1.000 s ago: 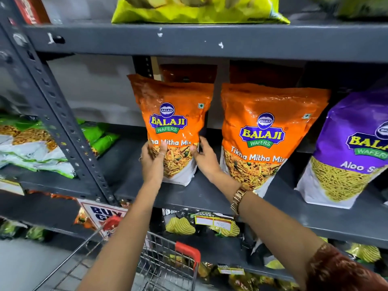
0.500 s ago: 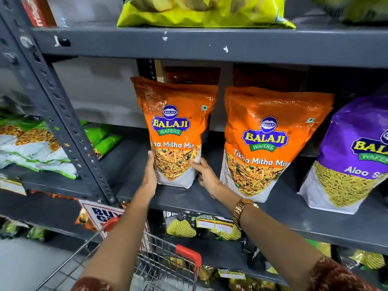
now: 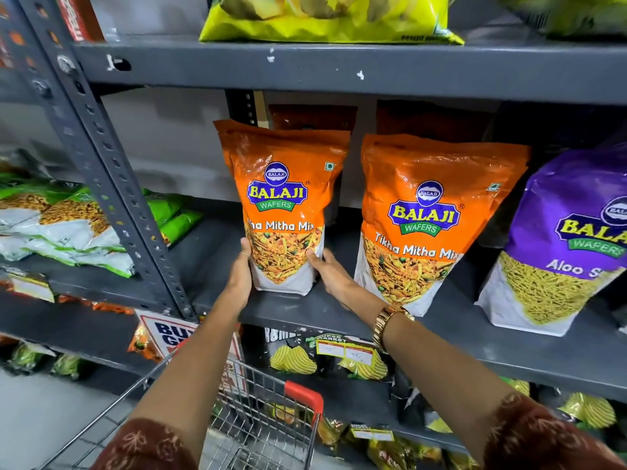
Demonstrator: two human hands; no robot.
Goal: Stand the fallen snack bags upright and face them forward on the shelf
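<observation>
An orange Tikha Mitha Mix bag (image 3: 283, 184) stands upright on the grey shelf (image 3: 339, 313), label facing me. My left hand (image 3: 241, 276) presses flat on its lower left side and my right hand (image 3: 330, 273) on its lower right side. A second orange Tikha Mitha Mix bag (image 3: 431, 212) stands upright to the right, leaning back a little. Further right stands a purple Aloo Sev bag (image 3: 563, 239). Darker bags sit behind the orange ones in shadow.
A slanted perforated steel post (image 3: 112, 178) borders the bay on the left; green and white bags (image 3: 68, 228) lie flat beyond it. Yellow bags (image 3: 325, 18) rest on the shelf above. A wire shopping cart (image 3: 258, 422) with a red handle stands below my arms.
Both hands have slid from the front of the left orange bag to its lower sides. The bag stands straighter and sits slightly further back.
</observation>
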